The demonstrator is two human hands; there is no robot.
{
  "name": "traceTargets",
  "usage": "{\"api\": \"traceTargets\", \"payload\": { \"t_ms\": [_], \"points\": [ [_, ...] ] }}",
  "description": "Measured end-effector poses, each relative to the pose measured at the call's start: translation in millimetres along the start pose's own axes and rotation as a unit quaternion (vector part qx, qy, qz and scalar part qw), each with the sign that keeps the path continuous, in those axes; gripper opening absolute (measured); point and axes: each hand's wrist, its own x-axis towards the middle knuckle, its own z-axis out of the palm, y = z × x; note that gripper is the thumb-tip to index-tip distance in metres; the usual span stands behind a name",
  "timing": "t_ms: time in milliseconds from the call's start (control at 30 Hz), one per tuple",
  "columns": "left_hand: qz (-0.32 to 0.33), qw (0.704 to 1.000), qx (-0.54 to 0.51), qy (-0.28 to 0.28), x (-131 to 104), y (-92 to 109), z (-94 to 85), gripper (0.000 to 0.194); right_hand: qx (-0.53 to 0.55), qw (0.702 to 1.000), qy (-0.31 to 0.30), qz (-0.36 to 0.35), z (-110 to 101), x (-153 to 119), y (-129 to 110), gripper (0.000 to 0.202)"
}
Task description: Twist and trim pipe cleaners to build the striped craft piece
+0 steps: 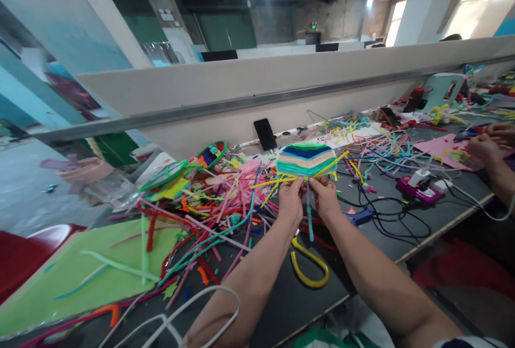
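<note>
Between my two hands is a rounded striped panel [307, 160] of pipe cleaners in green, blue, peach and teal. Yellow pipe cleaners [273, 182] run along its lower edge and stick out on both sides. My left hand [291, 198] pinches the lower edge left of the middle. Close beside it, my right hand [323, 195] pinches the same edge; the fingertips nearly meet. A light-blue fuzzy stem [309, 222] hangs down between the hands. Below them lie yellow-handled scissors [309, 268], with the blades hidden. Past my right wrist is a blue tool handle [361, 216].
Loose pipe cleaners [241, 192] pile up left of my hands. A green sheet [92, 267], a clear bottle [108, 182] and a phone [264, 134] lie around. At right are a purple power strip [418, 191], black cables and another person's hands [488, 147].
</note>
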Motion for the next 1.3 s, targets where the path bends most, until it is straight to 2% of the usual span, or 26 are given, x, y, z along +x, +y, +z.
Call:
{"api": "traceTargets", "payload": {
  "t_ms": [100, 200, 300, 500, 1000, 1200, 1300],
  "points": [
    [-0.016, 0.999, 0.010, -0.030, 0.2, -2.2, -1.2, 0.022, 0.002, 1.000, -0.002, 0.000, -1.4, 1.5, -1.0, 0.011],
    [0.004, 0.998, 0.017, -0.061, 1.1, -4.8, -3.0, 0.024, 0.005, 1.000, -0.016, 0.006, -2.5, 2.3, -0.6, 0.011],
    [0.020, 0.998, 0.026, -0.051, 3.0, -5.3, -4.2, 0.024, 0.010, 0.999, -0.032, 0.017, -1.8, 1.7, -1.0, 0.010],
    [0.011, 1.000, -0.001, -0.018, 6.3, -3.9, -5.5, 0.023, 0.026, 0.995, -0.078, 0.051, 0.8, -0.4, -5.1, 0.015],
    [0.007, 1.000, 0.007, -0.009, 3.5, -7.8, -4.3, 0.024, 0.022, 0.997, -0.054, 0.057, -0.3, 1.5, -6.2, 0.011],
    [0.013, 0.998, -0.022, -0.052, 4.8, -8.7, -4.9, 0.020, 0.038, 0.995, -0.059, 0.065, -1.2, 2.6, -4.0, 0.013],
    [0.001, 0.999, -0.016, -0.044, 5.9, -8.3, -5.9, 0.023, 0.041, 0.996, -0.056, 0.064, -0.3, 2.4, -5.3, 0.014]
  ]
}}
